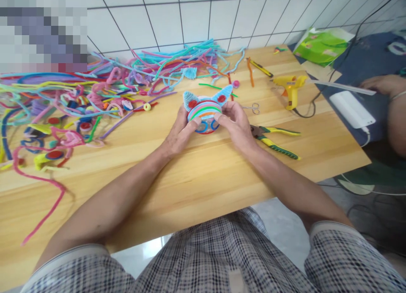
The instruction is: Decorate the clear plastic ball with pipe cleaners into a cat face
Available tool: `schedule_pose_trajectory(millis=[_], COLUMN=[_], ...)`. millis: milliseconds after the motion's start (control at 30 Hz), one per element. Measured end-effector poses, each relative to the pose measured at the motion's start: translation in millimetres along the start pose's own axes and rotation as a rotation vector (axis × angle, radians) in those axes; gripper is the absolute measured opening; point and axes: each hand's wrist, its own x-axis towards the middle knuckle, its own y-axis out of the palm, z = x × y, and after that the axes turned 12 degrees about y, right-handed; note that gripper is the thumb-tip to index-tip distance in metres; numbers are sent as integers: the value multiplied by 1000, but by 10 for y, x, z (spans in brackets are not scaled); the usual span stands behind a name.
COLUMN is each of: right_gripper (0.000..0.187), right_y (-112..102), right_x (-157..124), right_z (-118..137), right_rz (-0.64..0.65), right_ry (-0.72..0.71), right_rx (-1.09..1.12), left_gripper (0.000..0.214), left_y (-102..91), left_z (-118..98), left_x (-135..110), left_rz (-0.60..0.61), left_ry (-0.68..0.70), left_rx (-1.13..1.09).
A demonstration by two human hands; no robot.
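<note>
Between both hands is a round, striped pipe-cleaner animal head (206, 110) with two light-blue pointed ears, red spots at their bases and blue loops low on its front. My left hand (181, 134) grips its left side, thumb on the front. On the opposite side, my right hand (235, 124) holds it with the thumb pressed near the middle. The fingers behind it are mostly hidden. Just right of my right hand lie yellow-green pliers (275, 141) with their jaws close to my wrist. Small scissors (253, 109) rest behind that hand.
A heap of colourful pipe cleaners (127, 79) covers the table's back left. At the right are a yellow glue gun (290, 89) with a glue stick, a utility knife (261, 67) and a white power bank (352, 109). Another person's hand (382, 84) shows at the far right.
</note>
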Motion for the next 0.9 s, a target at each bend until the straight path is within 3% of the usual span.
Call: schedule_pose_trajectory(millis=[233,400,500,633,733,800,900], right_gripper=[62,60,44,30,29,28,28], right_y=[-26,-93,-229,-685,-1171,-1479,-1854], right_x=[-5,59,126,208,200,185,236], right_z=[29,0,48,261,410,421,282], right_rz=[-2,60,26,-146,-269,-452,-703], right_ry=[13,11,-17,36,101,173,268], right_rx=[-8,-4,-34,-186,-562,-812,-898], left_gripper=[125,124,120,115,113,111,110], left_y=[68,84,89,97,125,153,188], left_z=[134,179,155,153,166,169,169], left_x=[-49,-30,-7,8,10,10,13], left_rz=[-25,-55,-88,-137,-168,-179,-187], left_ry=[9,31,31,11,-8,-15,-14], left_rx=[-48,49,73,91,81,75,83])
